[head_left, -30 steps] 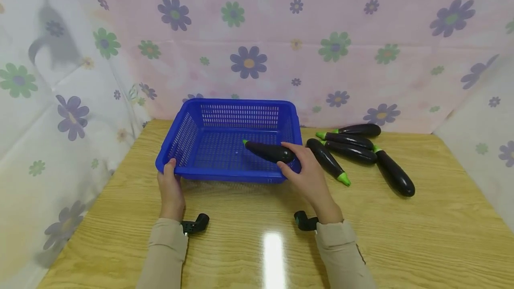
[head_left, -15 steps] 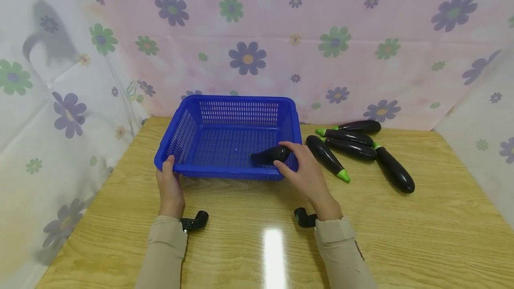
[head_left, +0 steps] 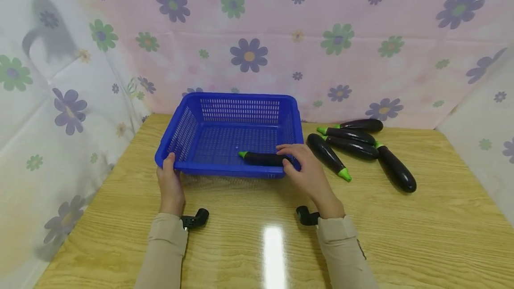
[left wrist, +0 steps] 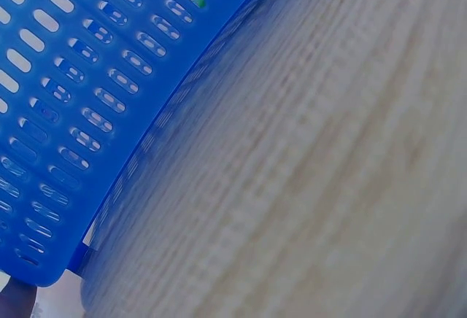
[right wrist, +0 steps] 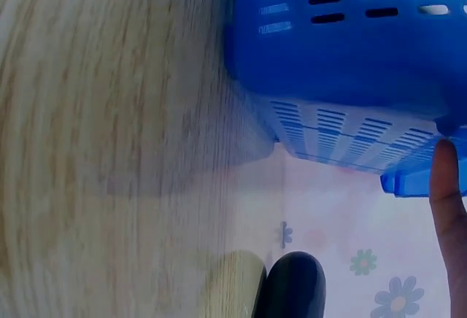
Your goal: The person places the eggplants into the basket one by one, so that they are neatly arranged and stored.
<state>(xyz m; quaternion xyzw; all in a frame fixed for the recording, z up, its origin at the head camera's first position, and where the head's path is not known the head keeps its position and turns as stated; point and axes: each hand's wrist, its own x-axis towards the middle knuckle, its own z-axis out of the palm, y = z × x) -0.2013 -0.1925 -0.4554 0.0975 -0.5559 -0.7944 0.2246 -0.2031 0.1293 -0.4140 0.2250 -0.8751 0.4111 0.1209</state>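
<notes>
Eggplant (head_left: 263, 159) in basket (head_left: 217, 142), stem (head_left: 242, 154) pointing left, axis along near rim (head_left: 225, 169)

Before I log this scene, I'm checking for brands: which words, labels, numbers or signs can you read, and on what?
None readable: no legible text on the blue basket, eggplants or wooden table.
The backdrop shows only printed flowers.
Any marking on the black wrist devices is too small to read.

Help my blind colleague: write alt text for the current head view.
A person's right hand holds a shiny black, green-stemmed eggplant inside a rectangular blue plastic basket; the left hand grips the basket's near-left corner. Five similar eggplants lie right of it on the wood-grain table.
</notes>
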